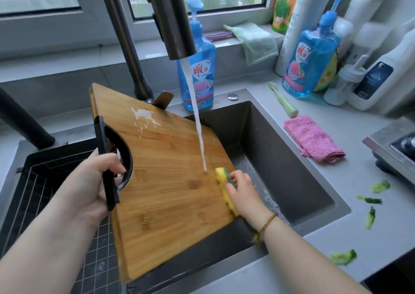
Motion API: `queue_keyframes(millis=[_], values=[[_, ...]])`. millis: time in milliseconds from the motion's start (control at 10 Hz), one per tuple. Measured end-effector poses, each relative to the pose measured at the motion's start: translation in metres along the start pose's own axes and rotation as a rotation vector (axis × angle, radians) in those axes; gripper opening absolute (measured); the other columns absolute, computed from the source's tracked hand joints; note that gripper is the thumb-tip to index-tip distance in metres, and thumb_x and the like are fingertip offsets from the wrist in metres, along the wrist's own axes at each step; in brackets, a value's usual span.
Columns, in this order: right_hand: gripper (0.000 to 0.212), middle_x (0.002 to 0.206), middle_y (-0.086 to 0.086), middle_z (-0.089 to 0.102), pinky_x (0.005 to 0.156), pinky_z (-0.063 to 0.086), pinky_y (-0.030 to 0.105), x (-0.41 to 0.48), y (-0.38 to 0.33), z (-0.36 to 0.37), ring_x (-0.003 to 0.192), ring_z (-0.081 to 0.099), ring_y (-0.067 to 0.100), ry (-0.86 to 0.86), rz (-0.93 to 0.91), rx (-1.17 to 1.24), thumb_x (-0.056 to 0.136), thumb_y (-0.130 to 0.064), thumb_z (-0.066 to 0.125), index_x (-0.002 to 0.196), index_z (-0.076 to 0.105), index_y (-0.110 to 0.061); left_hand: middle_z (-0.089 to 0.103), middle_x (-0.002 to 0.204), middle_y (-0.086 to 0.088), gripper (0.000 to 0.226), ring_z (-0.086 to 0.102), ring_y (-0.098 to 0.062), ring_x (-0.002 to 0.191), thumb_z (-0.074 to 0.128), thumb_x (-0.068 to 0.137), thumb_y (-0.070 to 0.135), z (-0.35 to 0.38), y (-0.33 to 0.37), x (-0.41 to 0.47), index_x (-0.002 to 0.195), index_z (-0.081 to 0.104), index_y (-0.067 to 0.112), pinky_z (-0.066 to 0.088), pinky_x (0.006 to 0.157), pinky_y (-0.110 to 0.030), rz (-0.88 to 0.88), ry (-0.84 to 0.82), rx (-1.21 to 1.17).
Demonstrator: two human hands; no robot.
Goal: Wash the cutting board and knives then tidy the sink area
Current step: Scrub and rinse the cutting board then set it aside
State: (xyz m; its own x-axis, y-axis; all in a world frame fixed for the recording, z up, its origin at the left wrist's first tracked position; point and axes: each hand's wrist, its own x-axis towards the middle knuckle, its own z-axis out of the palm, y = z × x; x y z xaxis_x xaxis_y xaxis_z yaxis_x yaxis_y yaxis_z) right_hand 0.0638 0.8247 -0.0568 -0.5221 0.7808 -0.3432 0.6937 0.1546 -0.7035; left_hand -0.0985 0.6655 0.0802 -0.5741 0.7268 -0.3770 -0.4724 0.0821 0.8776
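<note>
The cutting board (166, 181) is held over the sink (292, 158), tilted so that its right edge dips into the basin. This tilt lets rinse water run off into the basin rather than onto the worktop (359, 203).

The left hand (89, 188) is closed around the black handle (106, 165) at the board's left edge, beside the curved cut-out. It carries the board's weight and sets the angle.

The right hand (242, 192) pinches a yellow and green sponge (225, 185) and presses it against the board near the right edge. The stream from the faucet (170, 19) lands on the board just left of the sponge, so the scrubbed zone is flushed as it is worked.

A white soap patch (143, 116) lies on the far part of the board, which by appearance is not yet scrubbed or rinsed.

A drying rack (45, 192) sits in the left part of the sink, below the left arm. A blue detergent bottle (198, 69) stands at the far rim of the sink, within reach. A pink cloth (313, 138) lies on the worktop right of the sink. Green vegetable scraps (370, 200) are scattered on the near right worktop, pending the tidying stage. A blade-like object (164, 99) shows behind the board's far edge; whether it is a knife cannot be determined.
</note>
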Motion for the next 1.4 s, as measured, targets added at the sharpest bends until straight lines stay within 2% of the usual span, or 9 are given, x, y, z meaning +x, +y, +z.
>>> queue_keyframes(millis=[100,300,400,500,700,900,1000,1100,1400], values=[[0.028,0.131,0.014,0.038,0.091,0.037,0.03,0.018,0.013,-0.001,0.096,0.045,0.023,0.036,0.233,0.012,0.095,-0.012,0.039,0.121,0.044,-0.006,0.055,0.072,-0.006,0.045,0.055,-0.014,0.044,0.037,0.049,-0.002,-0.004,0.0,0.0,0.085,0.053,0.019,0.047,0.038,-0.018,0.03,-0.009,0.025],[0.026,0.123,0.007,0.037,0.08,0.03,0.014,0.052,-0.048,0.004,0.095,0.042,0.011,0.126,-0.166,0.108,0.094,-0.015,0.046,0.118,0.048,-0.006,0.052,0.076,-0.014,0.066,0.043,-0.016,0.048,0.044,0.035,-0.001,-0.016,0.002,-0.001,0.095,0.063,0.02,0.039,0.039,-0.024,0.009,-0.031,0.119],[0.03,0.13,0.011,0.037,0.09,0.037,0.025,0.09,-0.05,-0.007,0.107,0.049,0.023,0.218,-0.108,0.111,0.095,-0.016,0.043,0.123,0.047,-0.006,0.055,0.103,-0.021,0.083,0.05,-0.028,0.07,0.053,0.047,0.008,-0.022,-0.001,0.002,0.127,0.051,0.028,0.042,0.061,-0.036,0.028,0.001,0.217],[0.031,0.132,0.014,0.037,0.096,0.038,0.035,0.114,-0.03,-0.017,0.112,0.048,0.03,0.295,0.142,0.162,0.096,-0.018,0.04,0.124,0.046,-0.006,0.053,0.125,-0.026,0.098,0.048,-0.033,0.091,0.055,0.037,0.004,-0.025,-0.005,0.007,0.132,0.046,0.03,0.039,0.077,-0.043,0.024,0.087,0.324],[0.026,0.122,0.012,0.049,0.09,0.037,0.024,0.1,-0.05,0.006,0.11,0.049,0.023,0.298,-0.184,0.161,0.093,-0.013,0.046,0.116,0.053,-0.002,0.048,0.123,-0.037,0.106,0.046,-0.038,0.092,0.058,0.028,0.021,-0.014,0.001,-0.006,0.132,0.045,0.021,0.035,0.079,-0.051,0.068,0.067,0.242],[0.026,0.109,0.015,0.058,0.085,0.041,0.032,0.095,-0.027,-0.009,0.105,0.053,0.032,0.122,0.097,-0.055,0.095,-0.016,0.039,0.109,0.056,-0.002,0.067,0.099,-0.023,0.063,0.065,-0.04,0.083,0.049,0.031,0.003,-0.008,0.005,-0.012,0.085,0.071,0.026,0.049,0.074,-0.05,0.056,-0.007,0.231],[0.024,0.075,0.005,0.053,0.066,0.039,0.028,0.071,-0.022,-0.038,0.084,0.05,0.024,0.125,0.095,0.086,0.094,-0.014,0.04,0.085,0.06,-0.006,0.07,0.086,-0.017,0.055,0.065,-0.032,0.068,0.041,0.041,0.001,-0.009,0.007,-0.022,0.075,0.072,0.031,0.051,0.063,-0.041,0.049,-0.048,0.217],[0.027,0.068,0.0,0.052,0.053,0.038,0.021,0.023,-0.017,-0.069,0.072,0.052,0.016,0.127,0.084,0.342,0.093,-0.015,0.046,0.068,0.056,-0.017,0.055,0.088,-0.014,0.049,0.047,-0.029,0.066,0.042,0.038,0.001,-0.007,0.002,-0.028,0.072,0.067,0.027,0.039,0.062,-0.034,0.011,-0.034,0.177],[0.025,0.069,0.005,0.057,0.046,0.044,0.014,-0.128,0.038,-0.092,0.048,0.058,0.003,0.116,0.151,0.582,0.093,-0.004,0.042,0.075,0.057,-0.011,0.048,0.076,-0.007,0.032,0.045,-0.02,0.063,0.043,0.05,0.004,0.004,-0.003,-0.035,0.081,0.043,0.013,0.038,0.062,-0.033,0.032,-0.011,0.186]])
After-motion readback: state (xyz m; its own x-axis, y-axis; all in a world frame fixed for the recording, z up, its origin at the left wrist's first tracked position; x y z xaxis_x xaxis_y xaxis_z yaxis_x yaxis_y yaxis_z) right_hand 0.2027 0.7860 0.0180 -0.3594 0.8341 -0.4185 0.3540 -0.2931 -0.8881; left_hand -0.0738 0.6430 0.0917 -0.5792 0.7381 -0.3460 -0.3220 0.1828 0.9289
